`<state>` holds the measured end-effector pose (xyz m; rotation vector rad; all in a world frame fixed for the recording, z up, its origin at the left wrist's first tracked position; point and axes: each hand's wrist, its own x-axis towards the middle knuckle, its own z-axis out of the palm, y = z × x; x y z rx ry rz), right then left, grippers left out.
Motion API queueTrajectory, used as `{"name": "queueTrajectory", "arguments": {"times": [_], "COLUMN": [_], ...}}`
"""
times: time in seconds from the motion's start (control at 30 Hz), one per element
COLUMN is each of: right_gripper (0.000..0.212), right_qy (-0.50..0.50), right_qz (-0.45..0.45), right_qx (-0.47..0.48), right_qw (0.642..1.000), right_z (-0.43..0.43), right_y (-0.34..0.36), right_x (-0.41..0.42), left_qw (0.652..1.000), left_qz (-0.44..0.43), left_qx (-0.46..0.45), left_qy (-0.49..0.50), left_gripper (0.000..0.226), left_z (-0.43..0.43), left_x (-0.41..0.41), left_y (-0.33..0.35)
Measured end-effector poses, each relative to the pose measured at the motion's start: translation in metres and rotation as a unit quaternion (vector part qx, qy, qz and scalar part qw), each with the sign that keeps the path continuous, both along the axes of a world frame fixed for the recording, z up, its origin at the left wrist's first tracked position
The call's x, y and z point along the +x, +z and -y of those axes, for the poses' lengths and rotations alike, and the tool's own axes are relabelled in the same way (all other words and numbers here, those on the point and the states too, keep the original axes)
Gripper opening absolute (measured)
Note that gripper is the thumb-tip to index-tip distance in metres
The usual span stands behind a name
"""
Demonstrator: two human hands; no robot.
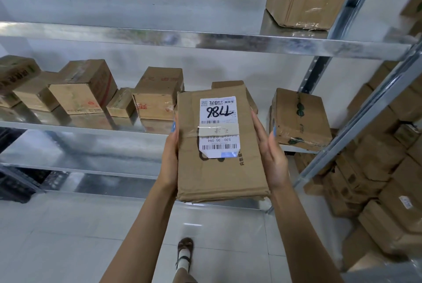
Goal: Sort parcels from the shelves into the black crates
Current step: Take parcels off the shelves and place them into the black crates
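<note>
Labelled parcel [217, 175], near the shelves [137, 36] — pressed between left hand [170, 157] and right hand [271, 152], fingers straight, uncurled.

Fingers of the left hand [169, 159] are hidden by the flat brown cardboard parcel [219, 173]; far to that hand's left, a black crate [16, 182] is cropped.

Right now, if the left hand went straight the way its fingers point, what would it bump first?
Probably the cardboard box with red print on the middle shelf. The left hand points up along the held parcel toward it; depth is unclear.
</note>
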<state>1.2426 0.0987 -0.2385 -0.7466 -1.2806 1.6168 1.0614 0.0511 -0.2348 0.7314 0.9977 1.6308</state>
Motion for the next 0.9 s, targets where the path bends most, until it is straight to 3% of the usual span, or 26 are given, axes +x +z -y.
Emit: {"name": "queueTrajectory", "arguments": {"times": [0.03, 0.07, 0.1, 0.13, 0.17, 0.23, 0.33, 0.47, 0.57, 0.7, 0.8, 0.9], "right_gripper": [0.07, 0.068, 0.062, 0.058, 0.057, 0.058, 0.075, 0.081, 0.039, 0.052, 0.078, 0.076], "right_qy": [0.026, 0.019, -0.036, -0.13, -0.123, -0.133, 0.008, 0.014, 0.052, 0.086, 0.125, 0.161], "right_qz": [-0.069, -0.079, 0.042, 0.159, 0.087, 0.063, -0.027, -0.023, -0.027, -0.027, -0.058, -0.07], "right_qx": [-0.062, -0.059, 0.05, 0.133, 0.084, 0.056, 0.01, -0.038, -0.058, -0.108, -0.13, -0.142], "right_qw": [0.995, 0.995, 0.997, 0.97, 0.985, 0.987, 1.0, 0.999, 0.997, 0.99, 0.982, 0.974], "right_z": [-0.002, -0.002, 0.001, 0.007, 0.01, 0.012, 0.007, 0.001, -0.002, 0.004, 0.012, 0.018], "right_y": [-0.007, -0.014, -0.017, -0.008, -0.002, 0.008, 0.004, -0.001, 0.002, 0.016, 0.02, 0.016], "right_x": [0.0, 0.004, 0.008, 0.008, 0.009, 0.003, -0.007, -0.013, -0.022, -0.05, -0.084, -0.128], "left_qw": [1.0, 1.0, 0.999, 0.999, 0.999, 0.999, 0.998, 0.998, 0.998, 0.999, 0.998, 0.994], "left_qz": [0.007, 0.01, 0.014, 0.008, 0.0, -0.023, -0.061, -0.056, -0.062, -0.048, -0.036, -0.016], "left_qx": [-0.013, -0.02, -0.031, -0.031, -0.037, -0.029, -0.004, 0.005, 0.008, -0.004, -0.005, -0.016], "left_qy": [-0.009, -0.019, -0.013, -0.013, -0.011, -0.012, -0.018, -0.007, -0.017, 0.014, 0.055, 0.111], "left_gripper": [0.044, 0.044, 0.044, 0.043, 0.041, 0.039, 0.035, 0.042, 0.055, 0.065, 0.048, 0.049], "left_z": [0.001, 0.001, 0.003, 0.004, 0.005, 0.006, 0.006, 0.004, 0.006, 0.02, 0.031, 0.049], "left_x": [-0.002, -0.002, -0.003, -0.005, -0.006, -0.007, -0.009, -0.016, -0.025, -0.042, -0.066, -0.1], "left_y": [-0.003, -0.004, -0.005, -0.006, -0.006, -0.007, -0.011, -0.009, -0.011, -0.012, -0.016, -0.017]}}
